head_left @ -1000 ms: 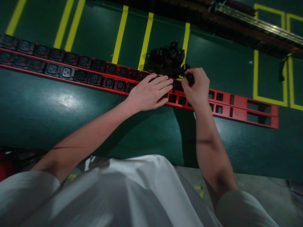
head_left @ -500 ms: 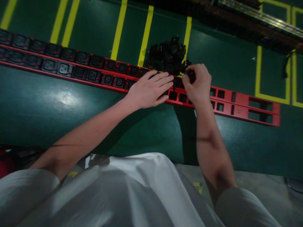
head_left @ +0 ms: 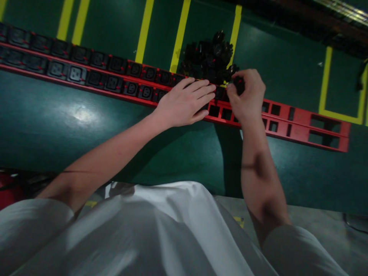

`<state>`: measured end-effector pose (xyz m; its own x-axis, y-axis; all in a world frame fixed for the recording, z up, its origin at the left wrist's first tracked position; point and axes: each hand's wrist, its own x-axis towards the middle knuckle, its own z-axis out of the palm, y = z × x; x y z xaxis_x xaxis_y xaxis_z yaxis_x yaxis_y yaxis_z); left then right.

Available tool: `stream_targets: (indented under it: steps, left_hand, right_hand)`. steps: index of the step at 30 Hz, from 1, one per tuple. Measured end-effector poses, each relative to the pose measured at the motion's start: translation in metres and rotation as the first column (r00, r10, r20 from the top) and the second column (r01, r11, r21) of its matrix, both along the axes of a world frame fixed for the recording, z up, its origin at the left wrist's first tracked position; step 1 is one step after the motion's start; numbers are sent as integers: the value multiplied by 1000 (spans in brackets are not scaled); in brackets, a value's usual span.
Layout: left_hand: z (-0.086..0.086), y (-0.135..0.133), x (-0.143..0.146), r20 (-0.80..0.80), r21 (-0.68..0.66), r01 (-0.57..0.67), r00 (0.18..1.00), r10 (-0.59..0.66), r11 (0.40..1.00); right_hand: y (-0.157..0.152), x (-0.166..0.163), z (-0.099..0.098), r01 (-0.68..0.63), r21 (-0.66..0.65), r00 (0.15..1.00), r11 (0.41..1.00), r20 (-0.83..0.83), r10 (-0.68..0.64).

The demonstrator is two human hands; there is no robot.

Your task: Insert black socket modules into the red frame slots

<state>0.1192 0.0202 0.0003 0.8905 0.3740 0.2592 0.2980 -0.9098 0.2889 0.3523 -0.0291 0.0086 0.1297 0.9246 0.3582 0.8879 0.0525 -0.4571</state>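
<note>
Two long red power-strip housings (head_left: 299, 126) lie side by side across a green table. Black sockets (head_left: 113, 82) fill their left part; the right part shows bare square cut-outs. My left hand (head_left: 184, 103) lies flat on the strips, fingers stretched out, at the last fitted sockets. My right hand (head_left: 248, 96) is closed in a pinch on a black socket (head_left: 238, 83) over the far strip, just right of the left fingertips. A heap of loose black sockets (head_left: 211, 57) sits right behind both hands.
Yellow tape lines (head_left: 179, 34) mark the green table top (head_left: 86, 142). A dark rail with metal parts (head_left: 330, 19) runs along the far right edge. My white clothing fills the bottom of the view, at the table's near edge.
Both hands keep their places on the strips. The view has shifted, so strips, heap and hands sit slightly higher and further right in the picture.
</note>
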Motion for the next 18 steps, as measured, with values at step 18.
stream_targets:
  steps: [18]
  left_hand:
    - [20, -6, -1, -50, 31, -43, 998, 45, 999]
  right_hand:
    - [-1, -3, 4, 21, -84, 994, 996, -109, -30]
